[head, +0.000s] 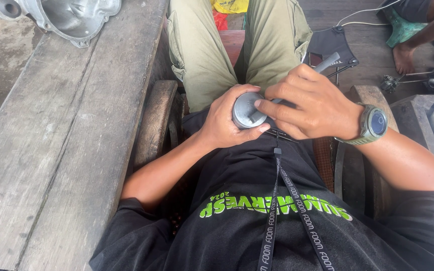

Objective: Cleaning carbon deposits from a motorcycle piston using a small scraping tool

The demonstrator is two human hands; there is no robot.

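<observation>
Grey metal part: a short round cylinder [247,110] sat in the seated person's lap, just above the hem of the black shirt [257,200], its flat end turned up toward the face, apparently so the work could be watched.
Left hand: the left hand [224,120] cupped the cylinder from the side, fingers curled shut around its wall, thumb under the rim, bracing it against the body.
Right hand: the right hand [310,103], a grey-green watch [372,124] at its wrist, closed on a grey tool handle [327,62] that slanted away from the cylinder; its forefinger pressed the working end onto the cylinder's face.
Bench: a weathered plank bench [61,150] ran well left of the cylinder, a cast metal housing [71,17] parked at its far end.
Bystander: a bare foot [404,57] rested far right of the cylinder.
</observation>
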